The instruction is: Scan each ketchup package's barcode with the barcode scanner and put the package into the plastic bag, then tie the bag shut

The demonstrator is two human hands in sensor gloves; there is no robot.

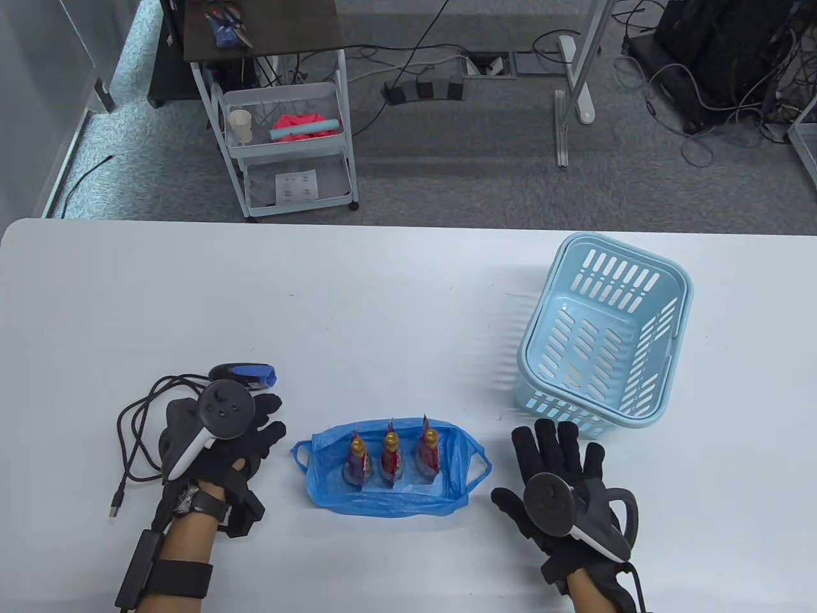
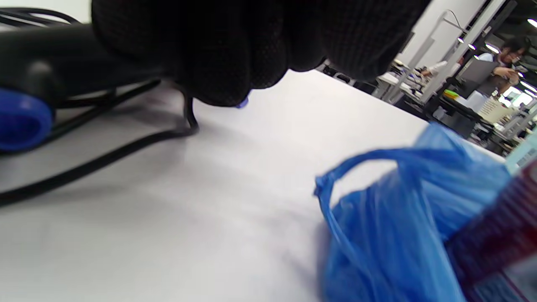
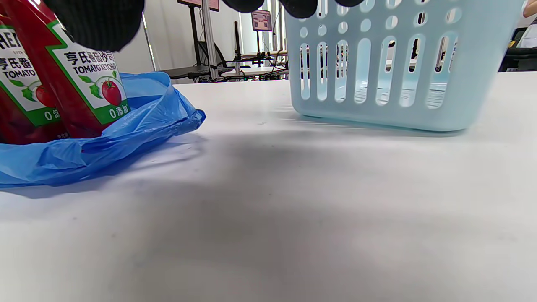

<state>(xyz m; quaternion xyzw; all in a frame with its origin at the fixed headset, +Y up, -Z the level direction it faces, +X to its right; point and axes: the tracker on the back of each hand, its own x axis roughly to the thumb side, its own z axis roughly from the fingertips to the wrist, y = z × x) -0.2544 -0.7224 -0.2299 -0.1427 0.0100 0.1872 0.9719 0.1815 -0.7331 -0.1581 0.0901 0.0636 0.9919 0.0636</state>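
Three red ketchup packages stand upright in a row inside the blue plastic bag, which lies open and flattened near the table's front edge. The black and blue barcode scanner lies on the table left of the bag. My left hand is just in front of the scanner, its spread fingers over the handle end; no grip on it shows. My right hand lies flat and spread, palm down, right of the bag and holding nothing. The right wrist view shows a ketchup package in the bag.
A light blue slotted basket stands tilted at the right, just beyond my right hand, with nothing visible in it. The scanner's black cable loops on the table left of my left hand. A cart stands on the floor beyond the table's far edge.
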